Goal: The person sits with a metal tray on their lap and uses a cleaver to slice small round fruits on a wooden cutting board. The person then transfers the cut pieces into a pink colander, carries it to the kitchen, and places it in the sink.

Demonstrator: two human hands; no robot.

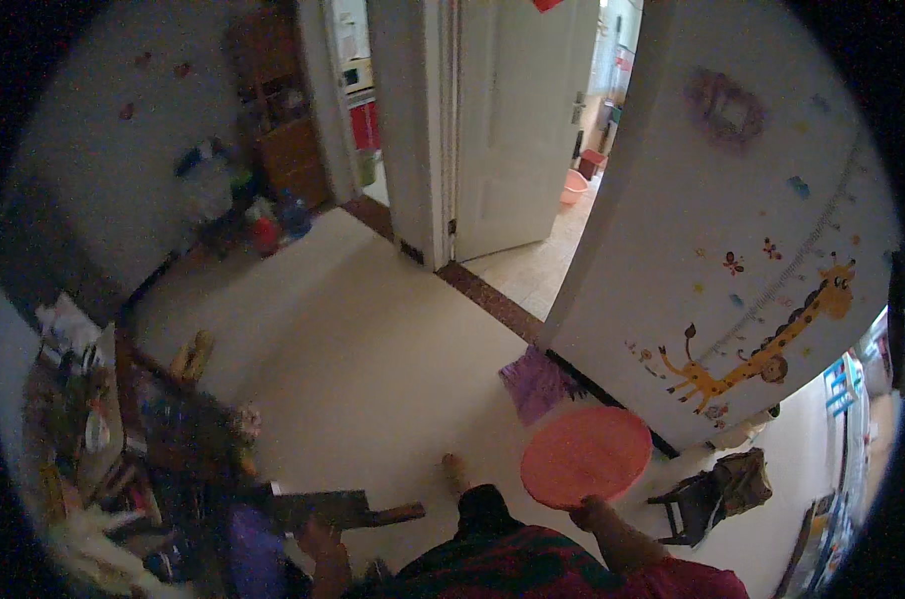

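Note:
My right hand point(589, 513) grips the near rim of a flat, round red disc point(585, 456), which is held out over the floor to the right; whether it is a lid or a tray I cannot tell. On the left, my left hand point(320, 542) is at the edge of a dark flat piece with a brown, narrow end point(358, 511). Dim light and blur hide how its fingers lie. Beyond the disc a purple cloth or mat point(537, 384) rests on the floor by the wall.
A cluttered table point(113, 399) stands at the left. To the right is a small dark stool point(687, 507) with a brown bag or cloth point(744, 481). Ahead, a pale door point(517, 130) stands ajar beside a wall with a giraffe sticker point(772, 344). Bottles point(293, 215) stand at the far left.

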